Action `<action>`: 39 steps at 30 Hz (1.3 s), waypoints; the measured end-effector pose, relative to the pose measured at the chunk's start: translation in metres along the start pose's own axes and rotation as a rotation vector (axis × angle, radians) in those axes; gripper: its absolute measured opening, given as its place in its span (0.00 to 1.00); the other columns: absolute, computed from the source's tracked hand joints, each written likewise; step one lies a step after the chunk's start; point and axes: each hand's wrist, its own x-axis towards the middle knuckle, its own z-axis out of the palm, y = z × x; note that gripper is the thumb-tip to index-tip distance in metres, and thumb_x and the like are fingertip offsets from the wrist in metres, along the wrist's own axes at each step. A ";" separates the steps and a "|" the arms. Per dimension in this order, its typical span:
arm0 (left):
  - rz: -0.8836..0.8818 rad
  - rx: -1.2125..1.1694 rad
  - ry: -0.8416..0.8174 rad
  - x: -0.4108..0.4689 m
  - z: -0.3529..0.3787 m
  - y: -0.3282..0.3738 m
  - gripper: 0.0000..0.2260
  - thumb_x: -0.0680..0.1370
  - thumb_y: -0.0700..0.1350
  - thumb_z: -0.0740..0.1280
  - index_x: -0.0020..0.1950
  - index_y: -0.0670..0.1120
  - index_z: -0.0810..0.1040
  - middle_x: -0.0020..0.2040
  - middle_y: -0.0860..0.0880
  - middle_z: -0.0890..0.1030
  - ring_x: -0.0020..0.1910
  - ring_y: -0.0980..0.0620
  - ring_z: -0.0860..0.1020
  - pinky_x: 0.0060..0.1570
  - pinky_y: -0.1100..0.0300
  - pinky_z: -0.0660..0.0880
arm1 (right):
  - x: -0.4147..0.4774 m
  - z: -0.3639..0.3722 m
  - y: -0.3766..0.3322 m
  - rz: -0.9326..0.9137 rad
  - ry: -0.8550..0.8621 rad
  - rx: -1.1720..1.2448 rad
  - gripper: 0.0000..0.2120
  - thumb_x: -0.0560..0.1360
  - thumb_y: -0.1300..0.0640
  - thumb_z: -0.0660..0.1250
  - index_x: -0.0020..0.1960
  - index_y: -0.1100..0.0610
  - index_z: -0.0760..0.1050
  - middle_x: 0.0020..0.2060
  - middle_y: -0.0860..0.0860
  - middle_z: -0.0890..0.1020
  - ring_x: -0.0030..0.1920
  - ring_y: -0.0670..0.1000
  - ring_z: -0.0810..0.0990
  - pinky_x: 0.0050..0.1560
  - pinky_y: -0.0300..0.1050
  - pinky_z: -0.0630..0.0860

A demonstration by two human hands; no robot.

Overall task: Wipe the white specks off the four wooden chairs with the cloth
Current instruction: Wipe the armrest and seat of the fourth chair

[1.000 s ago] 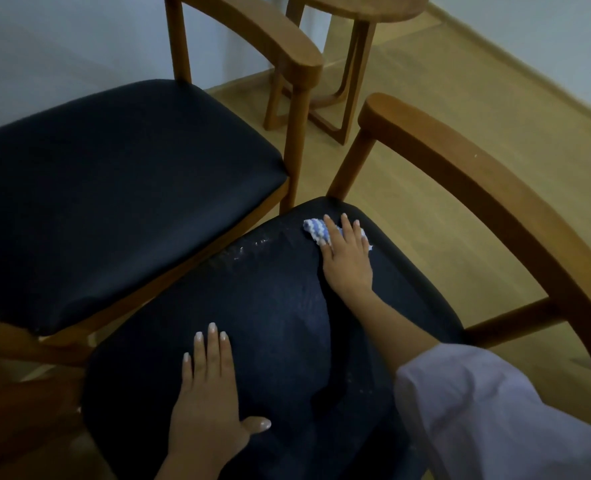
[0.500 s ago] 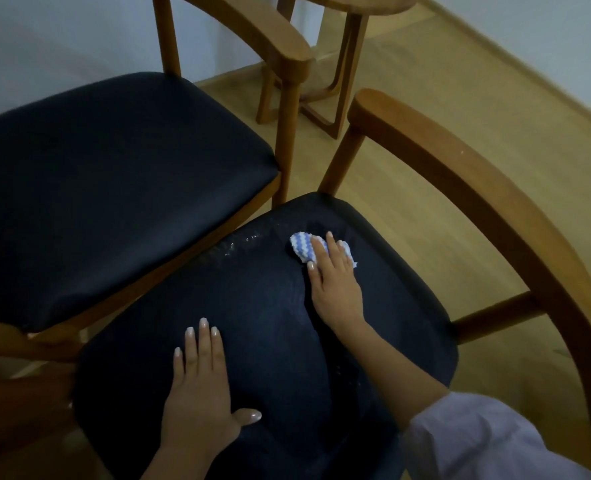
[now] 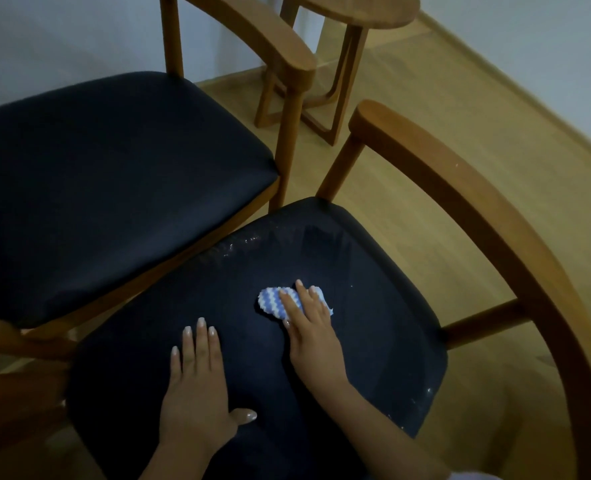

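Bracing the near seat point(image 3: 373, 341), the left hand point(image 3: 197, 386) is laid flat and empty, fingers spread. Just beyond, the cloth point(image 3: 273, 301) is pinned mid-cushion under the right hand point(image 3: 313, 327), its grip pressed down on the folded pad. Specks point(image 3: 238, 245) are seen along the far-left edge, and more by the near-right corner; firm, overlapping strokes toward the edge are probably needed. The second chair point(image 3: 114, 174) is left waiting beyond.

Right hand point(image 3: 313, 327) presses cloth point(image 3: 274, 301) on dark seat point(image 3: 373, 306)
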 end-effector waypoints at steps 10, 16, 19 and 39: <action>-0.030 -0.025 0.005 0.000 -0.011 0.006 0.70 0.44 0.75 0.71 0.74 0.37 0.49 0.76 0.36 0.49 0.74 0.42 0.34 0.69 0.46 0.39 | 0.076 -0.010 -0.002 0.081 0.029 0.018 0.27 0.80 0.61 0.59 0.76 0.44 0.59 0.78 0.47 0.54 0.77 0.47 0.46 0.72 0.57 0.63; -0.064 0.043 -0.011 0.002 -0.014 0.012 0.70 0.50 0.75 0.70 0.74 0.37 0.39 0.76 0.36 0.39 0.73 0.40 0.33 0.68 0.46 0.33 | 0.144 -0.026 0.005 0.093 -0.016 -0.064 0.26 0.81 0.60 0.57 0.77 0.45 0.58 0.77 0.50 0.55 0.78 0.52 0.47 0.70 0.57 0.64; -0.024 -0.071 -0.038 0.002 -0.002 0.004 0.72 0.38 0.73 0.72 0.72 0.35 0.57 0.73 0.34 0.59 0.76 0.42 0.44 0.70 0.47 0.45 | 0.161 -0.030 0.012 0.034 -0.033 -0.124 0.24 0.82 0.58 0.56 0.77 0.46 0.58 0.77 0.51 0.56 0.77 0.53 0.49 0.71 0.55 0.63; -0.037 0.056 -0.025 -0.008 -0.024 0.011 0.64 0.60 0.75 0.66 0.75 0.37 0.34 0.74 0.38 0.32 0.71 0.43 0.30 0.71 0.47 0.38 | 0.088 -0.022 -0.013 -0.099 -0.098 0.025 0.21 0.82 0.52 0.56 0.75 0.44 0.61 0.76 0.45 0.60 0.77 0.48 0.51 0.64 0.47 0.69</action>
